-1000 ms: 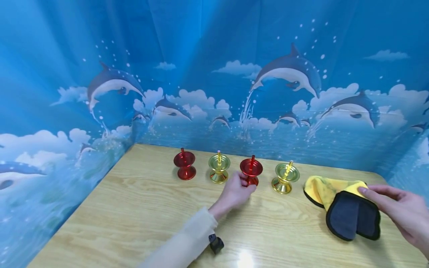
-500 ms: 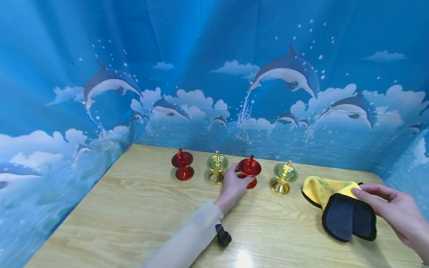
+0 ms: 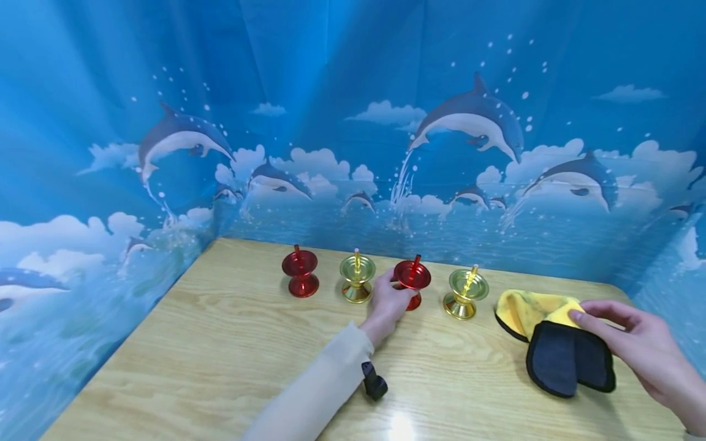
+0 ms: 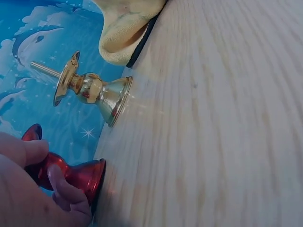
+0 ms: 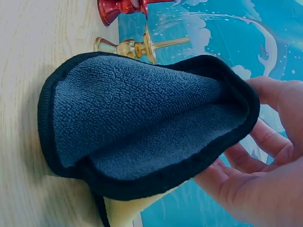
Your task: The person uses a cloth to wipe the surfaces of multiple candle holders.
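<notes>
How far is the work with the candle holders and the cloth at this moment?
Done: nothing clearly; all four holders stand in a row on the table. In hand: the left hand grips the stem of the second red candle holder, which is not yet lifted, and the right hand holds the edge of the yellow and grey cloth. Left: the cloth has not yet touched any holder.

The left hand (image 3: 388, 303) covers the stem and most of the base of the red candle holder (image 3: 411, 277) it grips; in the left wrist view that holder's cup is cut off by the picture's left edge. The right hand (image 3: 640, 343) runs off the head view's right edge at the wrist. Its fingertips sit under the cloth's (image 3: 557, 346) folded edge, hidden. The small black object (image 3: 374, 385) by the left sleeve is too small to identify.
</notes>
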Motion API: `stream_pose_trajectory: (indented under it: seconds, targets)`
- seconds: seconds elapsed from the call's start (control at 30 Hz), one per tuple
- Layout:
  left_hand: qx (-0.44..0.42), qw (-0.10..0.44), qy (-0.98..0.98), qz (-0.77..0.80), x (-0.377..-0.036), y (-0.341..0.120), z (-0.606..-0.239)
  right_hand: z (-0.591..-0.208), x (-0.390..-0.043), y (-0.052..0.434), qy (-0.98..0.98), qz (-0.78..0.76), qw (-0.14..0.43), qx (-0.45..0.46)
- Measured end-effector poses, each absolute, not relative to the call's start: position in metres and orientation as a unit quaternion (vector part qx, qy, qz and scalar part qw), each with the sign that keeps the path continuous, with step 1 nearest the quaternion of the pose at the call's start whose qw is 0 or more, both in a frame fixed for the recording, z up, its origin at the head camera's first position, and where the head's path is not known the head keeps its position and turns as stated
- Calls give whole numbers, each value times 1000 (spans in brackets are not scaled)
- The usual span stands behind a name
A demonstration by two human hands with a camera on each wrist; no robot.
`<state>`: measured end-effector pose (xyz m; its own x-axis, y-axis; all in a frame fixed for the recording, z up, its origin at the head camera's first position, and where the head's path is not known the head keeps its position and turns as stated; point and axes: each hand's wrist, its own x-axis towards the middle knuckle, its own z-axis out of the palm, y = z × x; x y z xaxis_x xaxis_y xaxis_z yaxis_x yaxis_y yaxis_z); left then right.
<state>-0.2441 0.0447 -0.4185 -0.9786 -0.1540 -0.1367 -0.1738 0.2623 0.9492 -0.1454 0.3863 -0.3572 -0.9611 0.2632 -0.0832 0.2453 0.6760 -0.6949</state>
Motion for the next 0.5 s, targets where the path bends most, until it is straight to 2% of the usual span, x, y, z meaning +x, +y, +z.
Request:
stream_pose_trajectory:
  seconds: [0.13,0.5]
  targets:
    - [-52,6,801,597,-239,39,-416,-357,-142,384,-919,368,20,-140]
    - [182,13,811,556,-221,14,-398,-347,-126,373,-899,415,83,-113]
